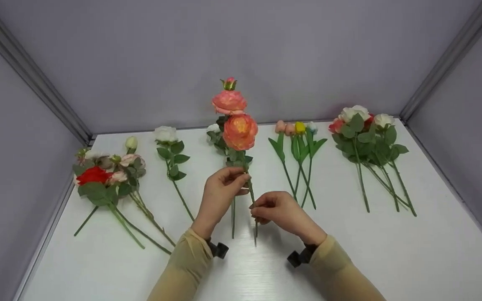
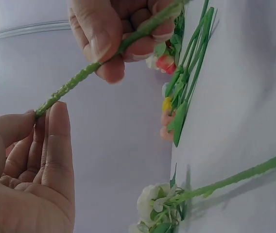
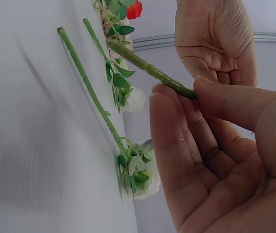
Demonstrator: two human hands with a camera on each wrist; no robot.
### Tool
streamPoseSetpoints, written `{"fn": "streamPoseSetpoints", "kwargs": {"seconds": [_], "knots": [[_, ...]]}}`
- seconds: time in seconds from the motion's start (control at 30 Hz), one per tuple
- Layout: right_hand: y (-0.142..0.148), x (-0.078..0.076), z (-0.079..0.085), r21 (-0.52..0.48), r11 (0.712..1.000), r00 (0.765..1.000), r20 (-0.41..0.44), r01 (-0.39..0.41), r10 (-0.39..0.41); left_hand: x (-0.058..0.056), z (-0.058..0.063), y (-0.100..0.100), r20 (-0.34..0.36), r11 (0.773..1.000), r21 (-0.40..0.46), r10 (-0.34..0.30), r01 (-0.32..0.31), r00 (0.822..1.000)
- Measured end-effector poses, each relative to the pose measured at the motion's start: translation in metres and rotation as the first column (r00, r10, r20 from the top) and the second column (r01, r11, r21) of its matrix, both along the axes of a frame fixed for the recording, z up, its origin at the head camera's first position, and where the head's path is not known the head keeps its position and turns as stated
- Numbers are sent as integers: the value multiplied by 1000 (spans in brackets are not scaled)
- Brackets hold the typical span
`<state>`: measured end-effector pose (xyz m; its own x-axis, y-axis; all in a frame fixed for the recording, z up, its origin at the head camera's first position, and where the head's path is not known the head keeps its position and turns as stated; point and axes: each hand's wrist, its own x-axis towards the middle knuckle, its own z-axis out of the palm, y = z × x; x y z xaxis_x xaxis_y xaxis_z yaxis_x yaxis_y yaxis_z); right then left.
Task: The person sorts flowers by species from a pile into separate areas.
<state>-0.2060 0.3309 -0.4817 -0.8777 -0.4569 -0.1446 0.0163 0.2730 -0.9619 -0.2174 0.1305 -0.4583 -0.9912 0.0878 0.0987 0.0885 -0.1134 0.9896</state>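
Note:
Both hands hold one flower [image 1: 240,131] with two coral-pink blooms and a small bud on top, raised upright above the table's middle. My left hand [image 1: 220,194] pinches its green stem just below the blooms, between thumb and fingertips. Lower on the same stem, my right hand [image 1: 280,211] pinches with thumb and fingers. In the left wrist view the stem [image 2: 72,82] runs slanting from one hand to the other. The right wrist view shows the cut lower end of the stem [image 3: 143,65] sticking out past the right fingers. Behind the held flower lies a white flower [image 1: 213,128], partly hidden.
On the white table [image 1: 433,251], a mixed bunch with a red bloom [image 1: 94,175] lies at the left, beside a white rose [image 1: 165,133]. Several tulips [image 1: 299,127] lie right of centre. White and red roses [image 1: 355,113] lie far right. Grey panels [image 1: 241,50] enclose the table.

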Motion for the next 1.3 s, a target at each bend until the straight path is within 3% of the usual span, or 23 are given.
{"fn": "streamPoseSetpoints", "kwargs": {"seconds": [0.27,0.53,0.83,1.3], "knots": [[-1,1,-6,63,998,1000,14,-17,16,2,-14,5,15,1000,-8,-2,2,1000],[-4,1,-8,36,999,999,43,-27,25,3,-14,1,-11,1000,-30,-9,9,1000],[-4,4,-11,35,994,984,150,-105,98,5,-13,-1,-2,999,-23,29,-29,1000],[-5,5,-11,47,995,994,72,-85,81,4,-15,-1,44,1000,13,-12,12,999]]}}
